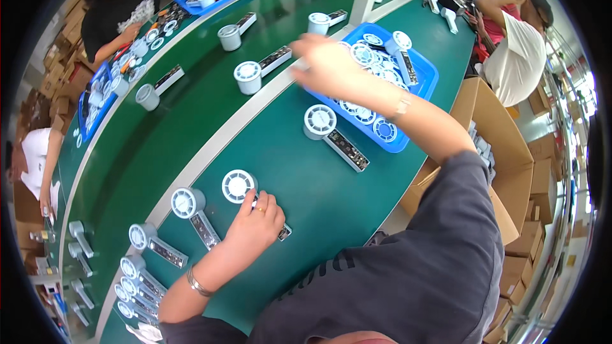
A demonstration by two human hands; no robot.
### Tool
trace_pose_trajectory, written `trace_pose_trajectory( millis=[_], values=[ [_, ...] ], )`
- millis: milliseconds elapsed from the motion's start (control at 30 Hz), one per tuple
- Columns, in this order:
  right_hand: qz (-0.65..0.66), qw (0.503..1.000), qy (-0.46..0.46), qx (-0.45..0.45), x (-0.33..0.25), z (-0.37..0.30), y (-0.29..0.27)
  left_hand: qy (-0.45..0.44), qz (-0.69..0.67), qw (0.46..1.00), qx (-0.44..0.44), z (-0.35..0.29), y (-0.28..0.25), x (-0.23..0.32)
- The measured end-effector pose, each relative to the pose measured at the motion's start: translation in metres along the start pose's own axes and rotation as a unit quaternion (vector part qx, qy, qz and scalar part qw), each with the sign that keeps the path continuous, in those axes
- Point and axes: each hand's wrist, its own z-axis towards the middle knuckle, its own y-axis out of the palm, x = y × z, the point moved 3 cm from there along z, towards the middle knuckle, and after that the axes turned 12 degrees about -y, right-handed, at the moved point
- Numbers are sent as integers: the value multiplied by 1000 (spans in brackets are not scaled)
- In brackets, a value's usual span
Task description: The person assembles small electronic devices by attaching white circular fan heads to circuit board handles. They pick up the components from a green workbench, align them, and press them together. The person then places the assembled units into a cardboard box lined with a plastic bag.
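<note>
My left hand (257,218) is closed around the handle of a white hair-dryer-shaped unit lying on the green table. The round slotted head (238,186) of this unit shows beyond my fingers, and its circuit board end (285,232) sticks out on the other side. My right hand (328,67), blurred by motion, reaches over the blue tray's left edge toward the belt. Its thumb and fingers look apart, with nothing visible between them. A similar unit (320,121) with an open handle and exposed board lies between my hands.
The blue tray (424,83) holds round slotted white caps and one unit. More units (167,251) line the left of my table, and others (247,76) lie on the green belt (191,114). An open cardboard box (510,146) stands at right. Co-workers (121,6) sit across and beyond.
</note>
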Motion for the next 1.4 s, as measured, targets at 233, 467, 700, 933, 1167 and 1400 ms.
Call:
trace_pose_trajectory(
  millis=[233,467,700,933,1167,1400],
  values=[
    [-73,981,-166,-64,-69,156,135,-110,-116,987,25,-8,-27,4],
    [16,993,-5,-113,-87,246,235,-460,-154,865,127,-77,-26,-16],
    [37,977,-30,-207,-83,238,264,-574,-201,783,129,-90,9,-26],
    [39,950,-117,-287,-130,197,179,-568,-233,775,150,-97,14,-22],
    [76,948,-70,-300,-116,60,65,-557,-234,780,164,-102,12,-22],
    [71,994,5,-81,-64,-41,20,-569,-238,768,170,-100,17,-18]
  ],
)
